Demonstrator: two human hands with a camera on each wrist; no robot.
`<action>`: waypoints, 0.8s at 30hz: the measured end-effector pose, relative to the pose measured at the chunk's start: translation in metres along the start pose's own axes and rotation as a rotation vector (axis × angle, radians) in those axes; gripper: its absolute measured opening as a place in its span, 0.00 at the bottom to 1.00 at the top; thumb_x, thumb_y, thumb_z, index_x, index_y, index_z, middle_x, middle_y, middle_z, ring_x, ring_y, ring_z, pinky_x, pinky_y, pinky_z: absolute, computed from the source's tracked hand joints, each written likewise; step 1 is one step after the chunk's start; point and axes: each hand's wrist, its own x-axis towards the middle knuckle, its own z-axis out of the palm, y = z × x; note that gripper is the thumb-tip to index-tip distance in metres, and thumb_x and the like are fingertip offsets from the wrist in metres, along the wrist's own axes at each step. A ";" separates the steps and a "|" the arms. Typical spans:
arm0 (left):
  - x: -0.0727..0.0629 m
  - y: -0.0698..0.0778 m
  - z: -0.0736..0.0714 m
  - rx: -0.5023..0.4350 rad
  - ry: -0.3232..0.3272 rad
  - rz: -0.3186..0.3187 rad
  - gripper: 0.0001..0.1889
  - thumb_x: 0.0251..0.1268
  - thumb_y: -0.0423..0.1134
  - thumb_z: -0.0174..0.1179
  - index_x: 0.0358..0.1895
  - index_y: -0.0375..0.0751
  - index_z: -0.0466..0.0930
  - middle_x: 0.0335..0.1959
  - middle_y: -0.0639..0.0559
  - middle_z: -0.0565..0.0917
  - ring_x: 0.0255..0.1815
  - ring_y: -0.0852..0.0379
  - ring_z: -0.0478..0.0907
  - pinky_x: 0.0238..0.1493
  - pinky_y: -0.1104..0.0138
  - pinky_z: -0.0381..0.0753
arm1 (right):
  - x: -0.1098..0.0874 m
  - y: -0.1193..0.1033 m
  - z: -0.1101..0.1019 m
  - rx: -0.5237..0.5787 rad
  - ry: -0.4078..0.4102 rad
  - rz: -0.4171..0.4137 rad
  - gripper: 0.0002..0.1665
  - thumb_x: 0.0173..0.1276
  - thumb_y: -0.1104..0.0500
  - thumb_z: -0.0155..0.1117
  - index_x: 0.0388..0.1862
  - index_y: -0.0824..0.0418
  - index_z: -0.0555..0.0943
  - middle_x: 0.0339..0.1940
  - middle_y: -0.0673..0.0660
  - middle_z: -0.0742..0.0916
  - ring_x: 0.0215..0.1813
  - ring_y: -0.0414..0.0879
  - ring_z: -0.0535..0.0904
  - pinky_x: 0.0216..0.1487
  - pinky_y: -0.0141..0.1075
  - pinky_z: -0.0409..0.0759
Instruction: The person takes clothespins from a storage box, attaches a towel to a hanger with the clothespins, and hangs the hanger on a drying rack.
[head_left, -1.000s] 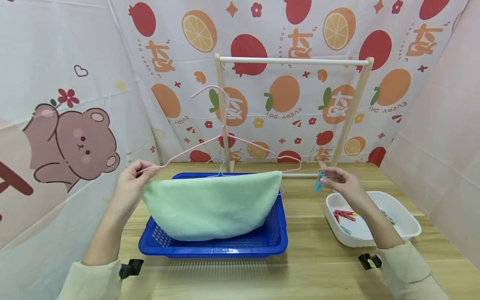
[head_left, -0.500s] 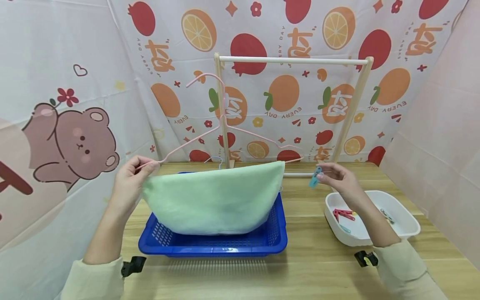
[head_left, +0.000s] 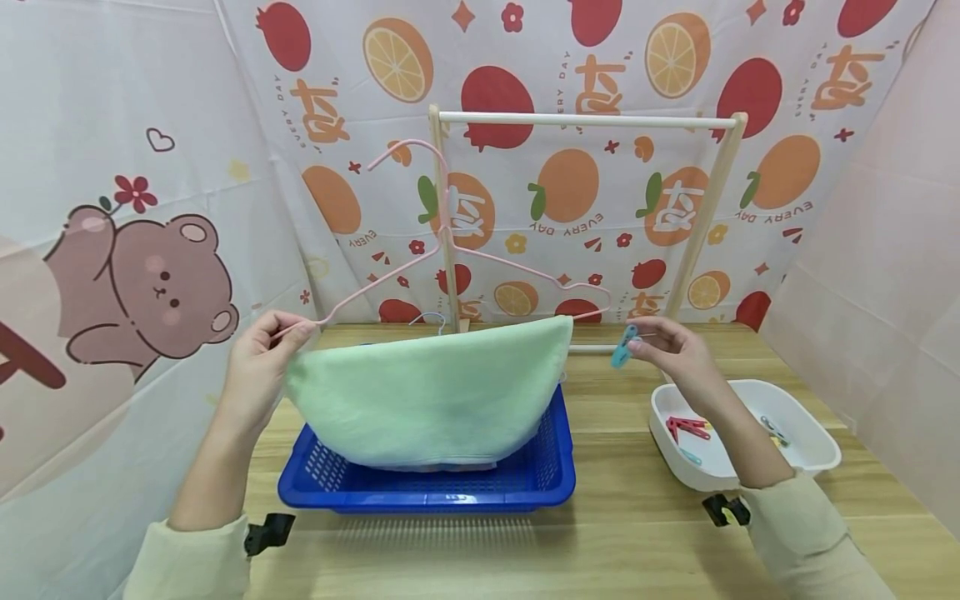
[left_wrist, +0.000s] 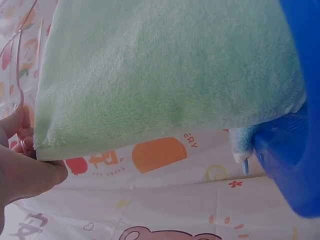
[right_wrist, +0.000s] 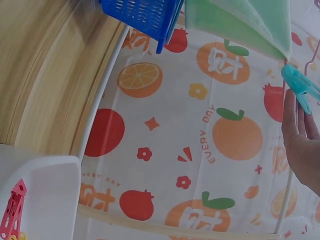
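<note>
A pale green towel (head_left: pixel 435 400) hangs folded over the bottom bar of a pink hanger (head_left: pixel 397 271), above the blue basket. At the hanger's left end, my left hand (head_left: pixel 264 354) pinches the hanger and the towel's upper corner; the left wrist view shows the towel edge (left_wrist: pixel 47 150) between thumb and fingers. To the right of the towel, my right hand (head_left: pixel 678 358) pinches a light blue clothespin (head_left: pixel 624 346), apart from the hanger. In the right wrist view the clothespin (right_wrist: pixel 300 82) lies close to the towel's corner (right_wrist: pixel 280 47).
A blue basket (head_left: pixel 450 502) stands under the towel, with a light blue hanger hook (head_left: pixel 431 317) showing behind. On the right is a white bin (head_left: pixel 813 454) with red and other clothespins (head_left: pixel 688 427). A wooden rack with a white rail (head_left: pixel 585 122) stands at the back.
The hanger and towel have risen, with the right end lifted most. My right hand has moved left with the clothespin, nearer the towel's right corner. My left hand has risen slightly.
</note>
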 end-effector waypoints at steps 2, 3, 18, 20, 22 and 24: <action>0.000 0.000 0.001 0.003 0.003 0.002 0.06 0.63 0.28 0.56 0.31 0.41 0.78 0.26 0.55 0.76 0.30 0.64 0.68 0.28 0.79 0.68 | 0.000 -0.001 0.001 0.000 0.002 -0.006 0.16 0.65 0.61 0.61 0.52 0.56 0.76 0.42 0.50 0.82 0.47 0.41 0.78 0.49 0.29 0.74; 0.000 0.001 0.001 0.004 0.005 0.002 0.06 0.63 0.28 0.56 0.31 0.41 0.78 0.26 0.55 0.76 0.29 0.64 0.68 0.28 0.79 0.68 | 0.000 -0.002 0.001 0.000 0.003 -0.011 0.16 0.65 0.61 0.61 0.52 0.56 0.76 0.43 0.50 0.82 0.48 0.41 0.78 0.49 0.29 0.73; 0.001 0.003 0.005 0.073 -0.005 0.015 0.05 0.63 0.29 0.56 0.31 0.42 0.78 0.26 0.56 0.76 0.30 0.62 0.68 0.28 0.78 0.67 | 0.006 -0.013 0.008 -0.042 -0.003 -0.073 0.20 0.66 0.61 0.60 0.56 0.63 0.73 0.46 0.53 0.81 0.49 0.43 0.77 0.48 0.31 0.75; 0.001 0.003 0.005 0.067 -0.015 0.016 0.05 0.63 0.28 0.56 0.32 0.42 0.78 0.27 0.55 0.76 0.30 0.62 0.67 0.28 0.78 0.67 | 0.007 -0.014 0.009 -0.034 -0.007 -0.079 0.20 0.66 0.61 0.60 0.56 0.62 0.74 0.47 0.53 0.81 0.49 0.43 0.77 0.49 0.31 0.75; 0.002 0.005 0.004 0.066 -0.021 0.015 0.05 0.63 0.28 0.56 0.32 0.41 0.78 0.27 0.55 0.75 0.30 0.62 0.67 0.27 0.78 0.66 | 0.008 -0.014 0.010 -0.032 -0.009 -0.083 0.19 0.66 0.61 0.60 0.55 0.62 0.74 0.47 0.54 0.81 0.49 0.43 0.77 0.49 0.31 0.74; 0.003 0.006 0.004 0.061 -0.027 0.012 0.05 0.63 0.28 0.56 0.32 0.40 0.78 0.27 0.54 0.75 0.30 0.61 0.66 0.27 0.77 0.66 | 0.008 -0.014 0.011 -0.038 -0.010 -0.086 0.19 0.66 0.61 0.60 0.55 0.62 0.74 0.47 0.54 0.81 0.49 0.43 0.77 0.49 0.31 0.74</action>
